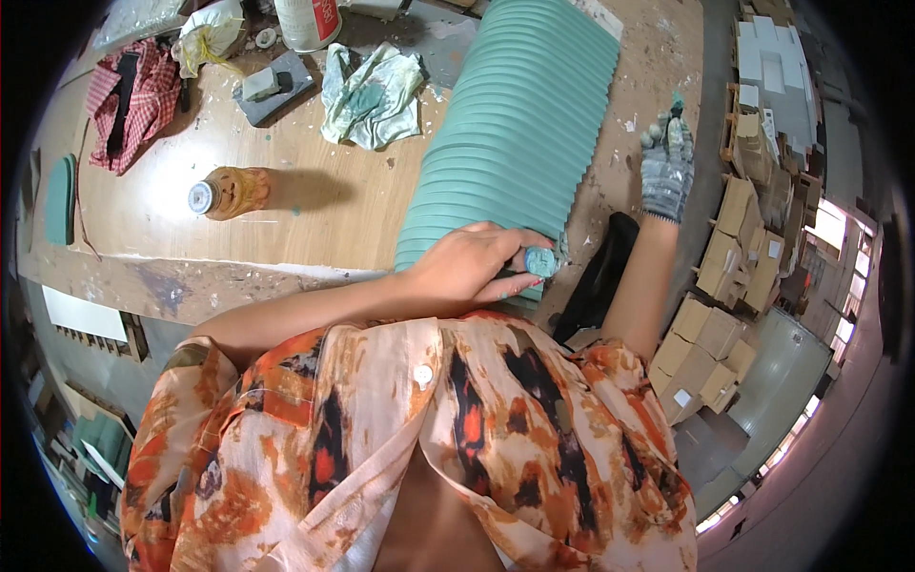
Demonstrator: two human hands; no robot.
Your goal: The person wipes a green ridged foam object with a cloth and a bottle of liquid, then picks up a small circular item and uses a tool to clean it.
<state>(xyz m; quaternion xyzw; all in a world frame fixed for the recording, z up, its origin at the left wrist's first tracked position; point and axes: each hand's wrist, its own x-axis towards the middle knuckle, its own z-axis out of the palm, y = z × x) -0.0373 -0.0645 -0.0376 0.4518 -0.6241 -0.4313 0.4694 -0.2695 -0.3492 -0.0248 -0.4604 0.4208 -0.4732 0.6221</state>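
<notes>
A long ribbed teal row [515, 124], looking like several thin pieces packed side by side, stretches over the table away from my body. My bare left hand [477, 262] rests against its near end, thumb and fingers closed around a small round cup or lid [541, 262] smeared with teal paste. Out to the right, past the row's edge, is my right hand [667, 162] in a grey, paint-stained glove. Its fingers are curled, and a small green tip [678, 98] sticks out beyond them; what it belongs to is too small to tell.
On the wooden table [353, 210] are an amber bottle [233, 194], a stained rag [372, 95], a grey block [276, 91], a red checked cloth [138, 105], a white can [310, 21] and a loose teal piece [61, 200]. Cardboard boxes [729, 257] stand on the right.
</notes>
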